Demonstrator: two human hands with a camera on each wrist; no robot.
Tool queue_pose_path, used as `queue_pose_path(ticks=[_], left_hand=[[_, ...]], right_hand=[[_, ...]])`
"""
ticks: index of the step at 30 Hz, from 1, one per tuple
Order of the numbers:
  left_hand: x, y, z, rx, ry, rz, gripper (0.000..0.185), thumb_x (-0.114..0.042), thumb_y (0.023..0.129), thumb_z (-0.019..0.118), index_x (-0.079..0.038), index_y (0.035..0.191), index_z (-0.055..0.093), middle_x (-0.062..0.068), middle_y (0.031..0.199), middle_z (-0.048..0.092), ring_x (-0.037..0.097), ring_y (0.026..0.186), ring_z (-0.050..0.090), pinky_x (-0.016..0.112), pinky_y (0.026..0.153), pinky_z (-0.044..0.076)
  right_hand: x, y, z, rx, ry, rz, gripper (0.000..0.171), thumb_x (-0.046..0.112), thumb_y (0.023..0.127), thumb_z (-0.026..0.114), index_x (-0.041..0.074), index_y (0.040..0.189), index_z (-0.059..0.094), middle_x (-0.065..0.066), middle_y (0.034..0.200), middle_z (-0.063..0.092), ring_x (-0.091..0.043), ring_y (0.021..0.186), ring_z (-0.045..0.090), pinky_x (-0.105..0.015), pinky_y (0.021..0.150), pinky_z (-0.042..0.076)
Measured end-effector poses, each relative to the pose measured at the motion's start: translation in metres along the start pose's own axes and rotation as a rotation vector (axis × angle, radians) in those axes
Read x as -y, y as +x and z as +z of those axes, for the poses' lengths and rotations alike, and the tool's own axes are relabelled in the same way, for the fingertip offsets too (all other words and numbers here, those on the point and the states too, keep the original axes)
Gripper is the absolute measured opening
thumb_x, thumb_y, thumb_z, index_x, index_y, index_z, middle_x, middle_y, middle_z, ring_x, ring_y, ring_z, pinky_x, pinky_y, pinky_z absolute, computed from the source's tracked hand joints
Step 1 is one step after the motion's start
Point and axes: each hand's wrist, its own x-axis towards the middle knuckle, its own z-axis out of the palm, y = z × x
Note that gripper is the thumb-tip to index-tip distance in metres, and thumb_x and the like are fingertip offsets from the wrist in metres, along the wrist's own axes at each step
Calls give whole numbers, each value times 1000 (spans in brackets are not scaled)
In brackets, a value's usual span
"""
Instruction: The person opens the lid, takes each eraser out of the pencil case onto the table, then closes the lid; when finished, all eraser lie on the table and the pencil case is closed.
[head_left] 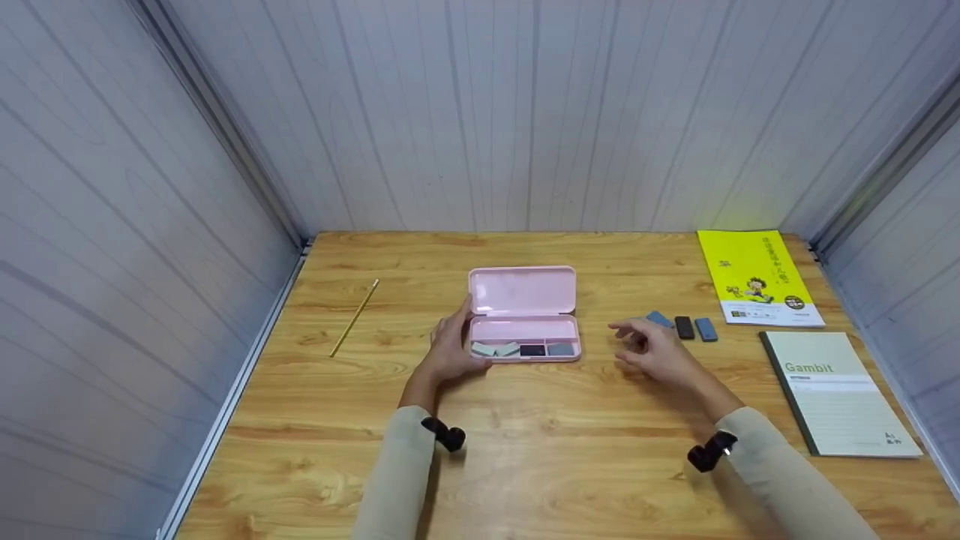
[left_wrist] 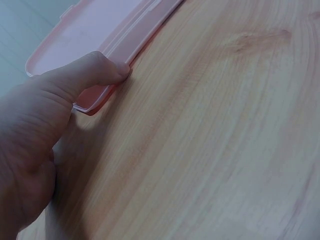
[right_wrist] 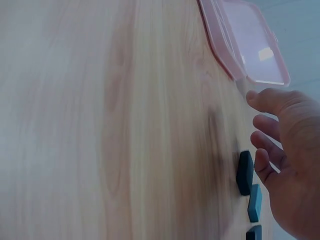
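A pink pencil case lies on the table with its lid raised away from me. Its front compartments contain several small blocks that look like erasers: whitish ones at left, a black one and a grey-blue one. My left hand grips the case's left end, thumb along the front edge. To the right of the case, my right hand has loosely bent fingers with nothing between them. Close by it are a partly hidden blue eraser, a black eraser and another blue eraser.
A pencil lies on the table at the left. Over at the right, a yellow book is behind a pale Gambit notebook. Panelled walls enclose the table at the back and sides.
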Motion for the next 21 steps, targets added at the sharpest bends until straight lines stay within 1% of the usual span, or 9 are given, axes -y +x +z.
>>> queue_pose_path(ticks=[3,6,9,12,13,18,21], left_hand=[[-2,-1,0,-8,-2,-1,138,-22,72,100,-17,182,18,11,172,56,39,157,39,62,136,15],[-2,-2,0,-12,3,7,137,-22,72,100,-17,182,18,12,171,57,39,156,40,62,136,15],[-1,-2,0,-15,18,24,137,-24,72,100,-15,182,18,14,169,57,40,153,42,64,134,18],[-2,-2,0,-16,27,36,137,-26,73,100,-15,182,18,15,169,57,40,150,43,65,133,18],[-1,-2,0,-18,27,40,137,-27,72,100,-15,182,19,16,168,57,41,149,43,65,132,18],[4,1,1,-9,13,24,138,-27,72,101,-17,182,18,14,173,54,41,153,42,64,135,15],[7,2,2,-1,4,15,140,-28,72,102,-19,183,17,11,177,50,40,155,40,62,136,13]], right_hand=[[7,4,4,12,8,-4,46,6,101,82,0,146,71,-22,132,78,-36,115,73,-30,93,58],[14,9,7,30,15,-5,44,8,103,81,1,145,72,-22,137,78,-38,118,72,-35,93,59],[22,14,12,54,26,-10,42,9,104,79,2,145,73,-21,140,78,-39,122,72,-42,95,61],[28,19,17,76,44,-10,42,9,105,78,1,145,72,-21,140,78,-40,123,71,-46,98,60],[30,20,19,80,51,-11,42,9,104,78,1,145,73,-21,140,79,-40,123,71,-45,97,60],[36,26,28,88,53,-35,42,8,102,81,1,143,74,-21,136,81,-39,120,72,-31,89,56],[39,28,33,96,61,-31,40,8,103,79,1,142,74,-20,135,81,-38,119,71,-31,91,55]])
